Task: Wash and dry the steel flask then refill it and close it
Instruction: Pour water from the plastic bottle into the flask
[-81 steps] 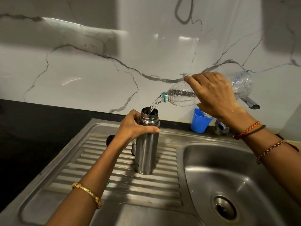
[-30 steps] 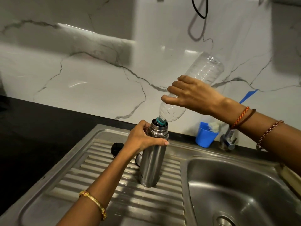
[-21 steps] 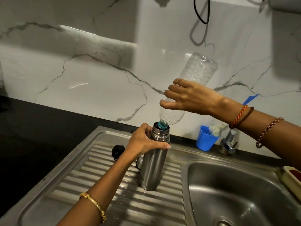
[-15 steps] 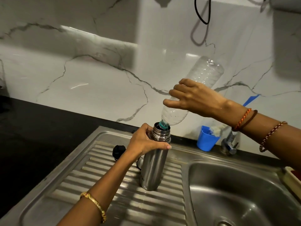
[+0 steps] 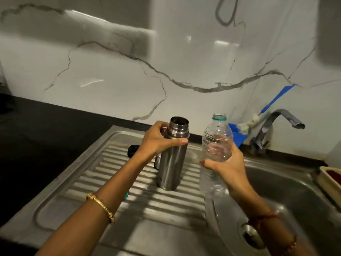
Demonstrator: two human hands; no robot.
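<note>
The steel flask (image 5: 172, 163) stands upright and uncapped on the ribbed drainboard (image 5: 118, 182) of the sink. My left hand (image 5: 158, 143) grips it just below the threaded neck. My right hand (image 5: 225, 163) holds a clear plastic bottle (image 5: 215, 143) upright to the right of the flask, its mouth open and its body looking empty. A black cap (image 5: 132, 150) lies on the drainboard behind my left wrist. A steel piece (image 5: 156, 163) peeks out behind the flask, mostly hidden.
The sink basin (image 5: 287, 185) with its drain (image 5: 251, 235) lies to the right. A tap (image 5: 273, 126) and a blue cup (image 5: 237, 133) with a blue-handled brush stand at the back. A tray edge (image 5: 330, 180) sits at far right. Black counter (image 5: 46, 135) extends left.
The bottle was upended over the flask's mouth, pouring. Now my right hand has turned it upright and lowered it beside the flask. My left hand kept its grip on the flask.
</note>
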